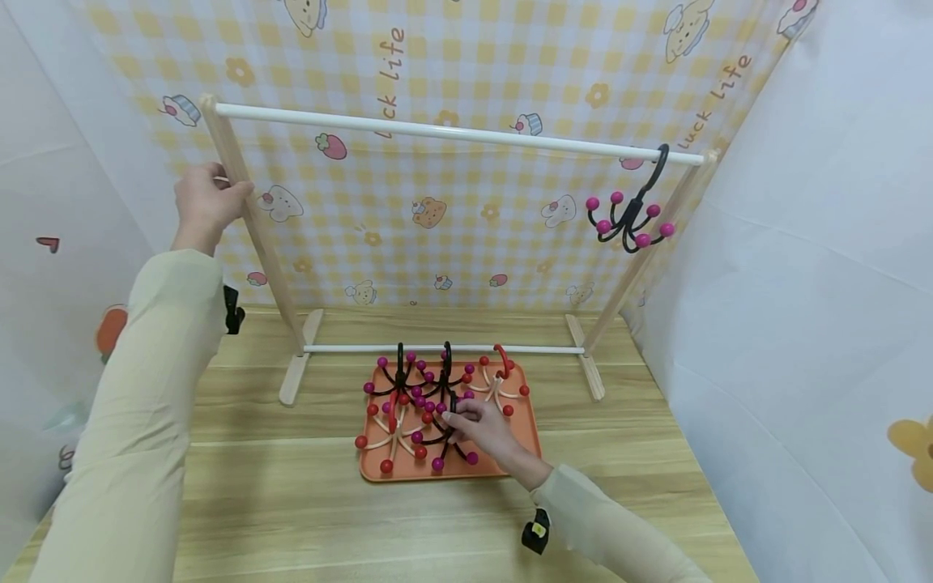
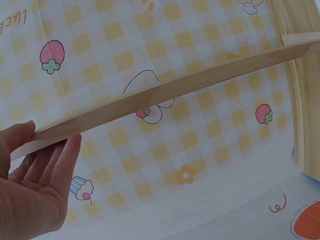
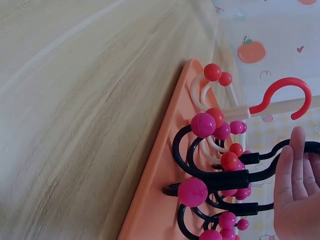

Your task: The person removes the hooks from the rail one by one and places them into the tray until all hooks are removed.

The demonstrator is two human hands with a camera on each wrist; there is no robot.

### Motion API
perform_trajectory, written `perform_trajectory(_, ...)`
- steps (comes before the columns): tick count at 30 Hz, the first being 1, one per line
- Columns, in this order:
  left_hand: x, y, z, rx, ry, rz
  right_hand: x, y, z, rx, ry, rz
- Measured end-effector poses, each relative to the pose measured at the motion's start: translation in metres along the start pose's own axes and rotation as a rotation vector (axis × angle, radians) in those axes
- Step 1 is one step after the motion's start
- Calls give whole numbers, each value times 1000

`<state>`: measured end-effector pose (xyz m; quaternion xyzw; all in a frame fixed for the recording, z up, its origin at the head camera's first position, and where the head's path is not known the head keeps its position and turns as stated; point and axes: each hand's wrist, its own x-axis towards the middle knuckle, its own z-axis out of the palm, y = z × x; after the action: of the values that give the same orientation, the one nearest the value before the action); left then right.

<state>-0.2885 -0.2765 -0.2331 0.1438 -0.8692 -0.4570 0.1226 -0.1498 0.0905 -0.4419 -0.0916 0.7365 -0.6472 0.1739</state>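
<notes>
On the left, my left hand (image 1: 207, 202) grips the upper part of the rack's wooden post (image 1: 255, 231); the left wrist view shows thumb and fingers on opposite sides of the post (image 2: 145, 97). Over the orange tray (image 1: 525, 445), my right hand (image 1: 484, 429) pinches the hook of the front black octopus-style hanger (image 1: 446, 441), which has magenta ball tips. In the right wrist view the fingers (image 3: 298, 175) overlap the hook of this black hanger (image 3: 225, 180). Its arms are down among the other hangers in the tray.
A black hanger (image 1: 632, 214) hangs at the right end of the white top rail (image 1: 452, 132). Two more black hangers (image 1: 399, 379) and two cream hangers with red hooks (image 1: 394, 429) crowd the tray. The rack's lower bar (image 1: 445, 349) runs just behind it.
</notes>
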Motion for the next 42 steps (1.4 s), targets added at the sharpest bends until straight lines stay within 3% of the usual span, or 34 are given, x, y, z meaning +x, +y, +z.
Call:
perform_trajectory(4, 1, 0, 0, 8, 1, -7, -1, -4, -6, -60, 6, 33)
perform_trajectory(9, 2, 0, 0, 12, -3, -12, 0, -14, -24, -87, 52, 7)
perform_trajectory(13, 2, -1, 0, 14, -1, -10, 19, -8, -49, -68, 115, -40)
perform_trajectory(17, 2, -1, 0, 7, 2, -10, 83, 62, -107, -66, 161, -142)
perform_trajectory(18, 2, -1, 0, 7, 3, -12, 97, 75, -123, -56, 163, -179)
perform_trajectory(19, 2, -1, 0, 7, 4, -13, 104, 74, -133, -55, 176, -192)
perform_trajectory(20, 2, -1, 0, 5, 2, -14, 106, 67, -139, -61, 200, -177)
perform_trajectory(25, 1, -1, 0, 6, 1, -15, 54, -66, -126, -81, 317, -141)
perform_trajectory(26, 1, -1, 0, 9, 2, -15, 48, -81, -126, -76, 336, -152)
perform_trajectory(42, -1, 1, -1, -9, -13, -16, 45, -182, -196, 115, 599, -426)
